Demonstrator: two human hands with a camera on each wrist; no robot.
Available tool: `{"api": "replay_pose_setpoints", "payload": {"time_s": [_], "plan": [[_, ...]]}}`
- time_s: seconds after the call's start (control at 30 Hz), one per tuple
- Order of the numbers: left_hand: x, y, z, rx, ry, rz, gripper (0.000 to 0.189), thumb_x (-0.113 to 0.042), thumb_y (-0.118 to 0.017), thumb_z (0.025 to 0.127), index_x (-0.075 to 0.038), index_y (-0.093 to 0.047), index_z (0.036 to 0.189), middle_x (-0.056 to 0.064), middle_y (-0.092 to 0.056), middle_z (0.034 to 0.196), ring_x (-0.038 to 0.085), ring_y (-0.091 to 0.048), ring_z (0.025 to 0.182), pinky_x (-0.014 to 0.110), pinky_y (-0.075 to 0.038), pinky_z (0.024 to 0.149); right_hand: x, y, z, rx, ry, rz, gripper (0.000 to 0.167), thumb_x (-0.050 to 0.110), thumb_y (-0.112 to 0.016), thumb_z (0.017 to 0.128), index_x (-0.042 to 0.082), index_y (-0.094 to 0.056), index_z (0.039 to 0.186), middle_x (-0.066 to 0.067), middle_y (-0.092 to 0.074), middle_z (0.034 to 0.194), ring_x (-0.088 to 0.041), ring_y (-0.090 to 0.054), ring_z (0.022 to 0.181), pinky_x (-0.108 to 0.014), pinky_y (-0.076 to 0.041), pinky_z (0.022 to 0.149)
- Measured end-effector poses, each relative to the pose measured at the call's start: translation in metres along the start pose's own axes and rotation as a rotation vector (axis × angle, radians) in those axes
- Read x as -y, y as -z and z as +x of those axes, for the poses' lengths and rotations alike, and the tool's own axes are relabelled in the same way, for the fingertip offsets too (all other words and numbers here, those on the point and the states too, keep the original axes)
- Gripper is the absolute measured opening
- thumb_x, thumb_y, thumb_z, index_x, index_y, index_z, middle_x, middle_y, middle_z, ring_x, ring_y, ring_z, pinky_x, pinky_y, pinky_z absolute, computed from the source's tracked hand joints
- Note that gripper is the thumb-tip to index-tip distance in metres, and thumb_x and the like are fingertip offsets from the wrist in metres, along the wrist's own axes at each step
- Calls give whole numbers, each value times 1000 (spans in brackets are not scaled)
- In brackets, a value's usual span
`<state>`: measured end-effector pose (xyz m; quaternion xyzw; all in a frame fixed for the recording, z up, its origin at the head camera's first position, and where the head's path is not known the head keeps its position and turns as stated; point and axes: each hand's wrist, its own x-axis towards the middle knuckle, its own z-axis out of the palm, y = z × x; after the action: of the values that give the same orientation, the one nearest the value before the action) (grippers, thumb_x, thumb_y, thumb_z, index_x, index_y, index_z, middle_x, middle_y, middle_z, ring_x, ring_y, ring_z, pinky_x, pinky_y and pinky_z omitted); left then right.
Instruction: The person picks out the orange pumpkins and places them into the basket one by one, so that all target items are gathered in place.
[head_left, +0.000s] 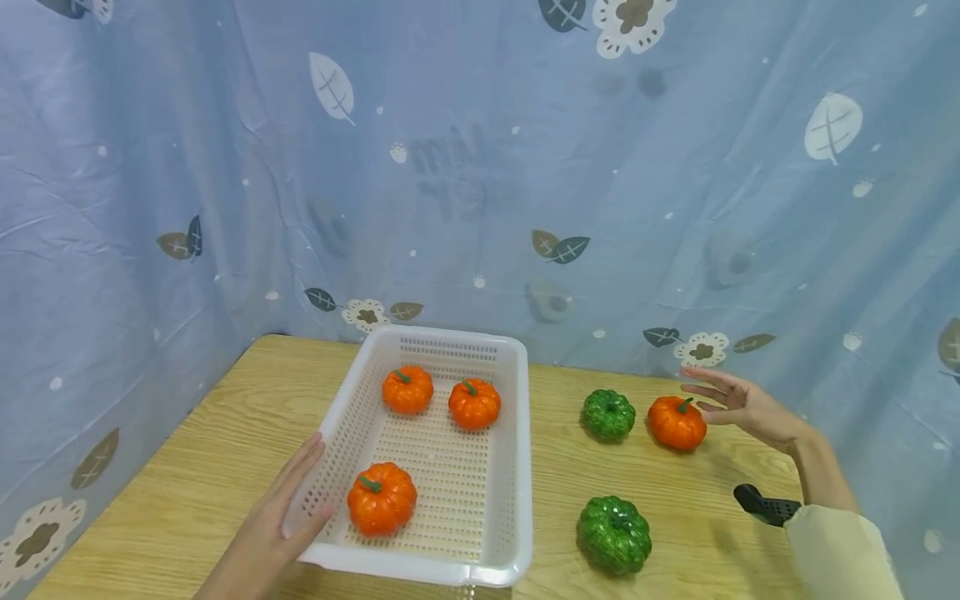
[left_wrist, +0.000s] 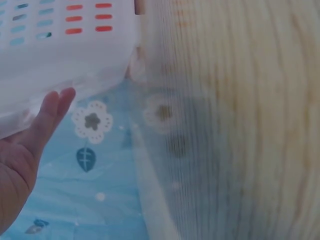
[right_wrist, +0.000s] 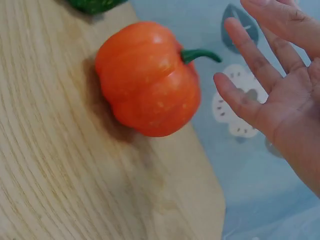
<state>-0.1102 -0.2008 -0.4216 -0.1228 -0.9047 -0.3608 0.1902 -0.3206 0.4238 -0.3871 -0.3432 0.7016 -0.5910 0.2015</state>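
My left hand [head_left: 272,521] rests at the left side of a white plastic basket [head_left: 522,467], fingers straight along its rim and thumb over the near-left corner. In the left wrist view, its fingers touch the basket's outer wall. Inside the basket sit three orange pumpkins [head_left: 382,499]. To the right, another orange pumpkin [head_left: 677,423] with a green stem stands on the table. Just right of it my right hand [head_left: 757,412] hovers with fingers spread, holding nothing; the right wrist view shows a gap between fingertips and pumpkin [right_wrist: 150,80].
Two green pumpkins are on the wooden table [head_left: 555,500], one [head_left: 608,415] left of the loose orange pumpkin and one [head_left: 614,535] nearer me. A black strap piece [head_left: 763,505] shows by my right wrist. A blue patterned curtain [head_left: 450,167] hangs behind the table.
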Motion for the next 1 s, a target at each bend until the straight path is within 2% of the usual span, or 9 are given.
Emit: {"api": "replay_pose_setpoints", "payload": {"time_s": [0.13,0.23,0.5,0.7,0.77,0.9,0.97,1.0], "plan": [[0,1,-1,-7,5,0,68,-17,-66,90,-14,-33,150,6,-27,156,-15,-13,133,-3,-11,97,-7,7,10,52,-5,49,71,-20,-40,92,2,-9,153,14,-33,151,-3,-35,135,-25,-42,103],[0,0,-1,-12,1,1,69,-16,-66,90,-15,-33,150,6,-27,156,-15,-13,133,-3,-12,97,-10,10,16,62,10,62,72,-20,-39,92,3,-7,153,15,-31,152,-1,-32,136,-22,-40,104],[0,-2,-1,-23,-23,-11,68,-12,-67,89,-12,-35,149,11,-28,155,-13,-14,135,-2,-11,98,-17,15,17,64,-37,22,73,-18,-40,93,6,-8,154,22,-31,149,-2,-39,132,-26,-47,97],[-2,-4,1,2,-2,-21,68,-15,-66,90,-13,-34,149,8,-27,156,-13,-14,134,-2,-12,98,-19,14,7,210,-56,165,74,-21,-33,93,5,1,153,18,-27,154,-7,-39,133,-30,-44,102],[-2,-3,0,3,7,-20,68,-16,-66,90,-15,-33,150,5,-26,156,-13,-14,134,0,-12,98,-19,13,6,236,-60,186,73,-21,-33,93,3,2,152,14,-27,155,-9,-39,133,-31,-43,103],[-2,-1,0,0,21,-20,69,-15,-66,90,-18,-32,150,4,-26,157,-12,-15,135,5,-14,103,-20,10,7,224,-69,162,68,-19,-35,93,-3,-1,150,12,-27,155,-8,-36,135,-29,-43,103],[-2,-1,0,9,35,-20,69,-16,-66,90,-19,-32,151,4,-25,157,-12,-14,134,17,-20,110,-22,9,6,222,-90,155,67,-17,-36,94,-3,-4,150,14,-28,154,-5,-35,135,-28,-42,103],[-2,-1,0,15,42,-22,69,-17,-65,91,-19,-31,151,4,-25,157,-13,-14,134,27,-24,113,-24,8,6,222,-97,159,66,-17,-36,94,-3,-5,150,15,-29,154,-5,-35,135,-27,-42,103]]}}
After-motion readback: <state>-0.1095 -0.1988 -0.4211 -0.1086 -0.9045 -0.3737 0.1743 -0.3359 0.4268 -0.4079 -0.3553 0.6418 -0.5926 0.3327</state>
